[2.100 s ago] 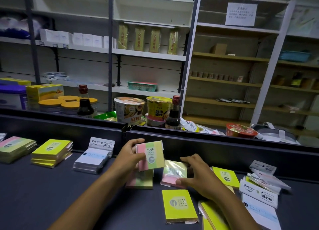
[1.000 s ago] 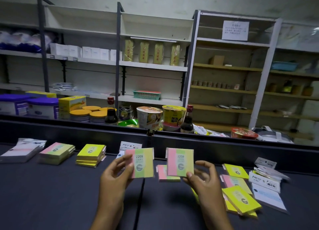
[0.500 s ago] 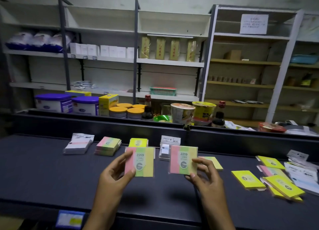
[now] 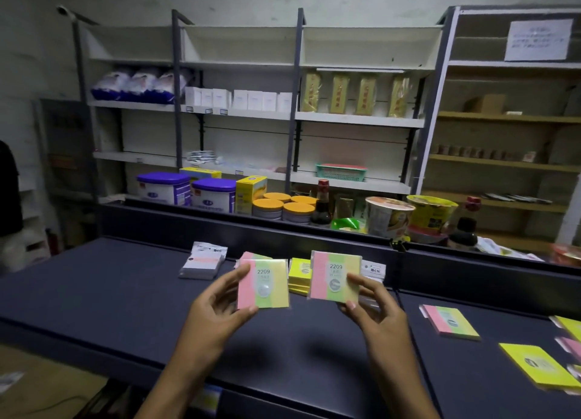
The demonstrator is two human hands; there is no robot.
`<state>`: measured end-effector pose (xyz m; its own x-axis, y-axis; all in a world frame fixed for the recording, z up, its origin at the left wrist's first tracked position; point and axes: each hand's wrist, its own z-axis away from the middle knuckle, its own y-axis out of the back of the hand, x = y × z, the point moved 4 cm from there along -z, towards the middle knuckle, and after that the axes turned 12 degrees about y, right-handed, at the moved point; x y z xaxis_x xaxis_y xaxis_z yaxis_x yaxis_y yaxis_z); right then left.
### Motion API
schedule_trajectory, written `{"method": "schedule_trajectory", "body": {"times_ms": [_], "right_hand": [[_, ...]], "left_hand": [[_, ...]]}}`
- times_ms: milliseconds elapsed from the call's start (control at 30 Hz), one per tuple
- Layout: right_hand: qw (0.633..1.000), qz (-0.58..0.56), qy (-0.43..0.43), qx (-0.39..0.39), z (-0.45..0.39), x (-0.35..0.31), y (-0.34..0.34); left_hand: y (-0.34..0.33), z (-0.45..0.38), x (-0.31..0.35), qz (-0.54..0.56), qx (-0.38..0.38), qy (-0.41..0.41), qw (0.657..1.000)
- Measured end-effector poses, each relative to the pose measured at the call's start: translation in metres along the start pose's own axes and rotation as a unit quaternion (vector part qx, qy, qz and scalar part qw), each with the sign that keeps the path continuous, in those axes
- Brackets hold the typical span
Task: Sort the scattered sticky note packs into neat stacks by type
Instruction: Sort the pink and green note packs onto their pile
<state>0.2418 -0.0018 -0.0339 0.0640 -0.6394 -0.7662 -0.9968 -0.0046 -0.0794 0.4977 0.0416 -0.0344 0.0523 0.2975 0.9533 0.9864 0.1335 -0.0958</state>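
- Since the earlier picture the view has swung left, so the sorted stacks now sit just behind the raised hands rather than off to the left; each hand is still holding its pack upright.
- The left hand pinches a flat, film-wrapped pink-green-yellow striped pack between thumb and fingers; the right hand pinches a matching striped pack the same way.
- The landmark is the matching striped stack on the dark worktop. It lies directly behind the left-hand pack, mostly hidden by it, and up-left of the right-hand pack.
- A yellow stack sits just right of the striped stack, a white stack to its left.
- Judgement: both packs belong on the striped stack; the left hand is nearer, so it would place first, laying the pack flat with its stripes aligned to the stack.
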Motion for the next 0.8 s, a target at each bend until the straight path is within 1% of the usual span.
{"method": "schedule_trajectory", "body": {"times_ms": [200, 400, 467, 600, 800], "right_hand": [[0.999, 0.029, 0.019, -0.003, -0.024, 0.014, -0.038], [0.997, 0.072, 0.025, 0.013, -0.057, 0.033, -0.070], [0.995, 0.090, 0.031, 0.019, -0.072, 0.037, -0.081], [0.994, 0.100, 0.032, 0.036, -0.101, 0.046, -0.101], [0.993, 0.093, 0.030, 0.062, -0.133, 0.064, -0.128]], "left_hand": [[0.040, -0.052, 0.003, -0.055, -0.006, 0.000, 0.998], [0.066, -0.123, -0.016, -0.155, -0.049, 0.007, 0.987], [0.072, -0.145, -0.025, -0.194, -0.057, 0.001, 0.979], [0.077, -0.184, -0.043, -0.235, -0.091, 0.016, 0.968], [0.081, -0.214, -0.065, -0.270, -0.125, 0.034, 0.954]]}}
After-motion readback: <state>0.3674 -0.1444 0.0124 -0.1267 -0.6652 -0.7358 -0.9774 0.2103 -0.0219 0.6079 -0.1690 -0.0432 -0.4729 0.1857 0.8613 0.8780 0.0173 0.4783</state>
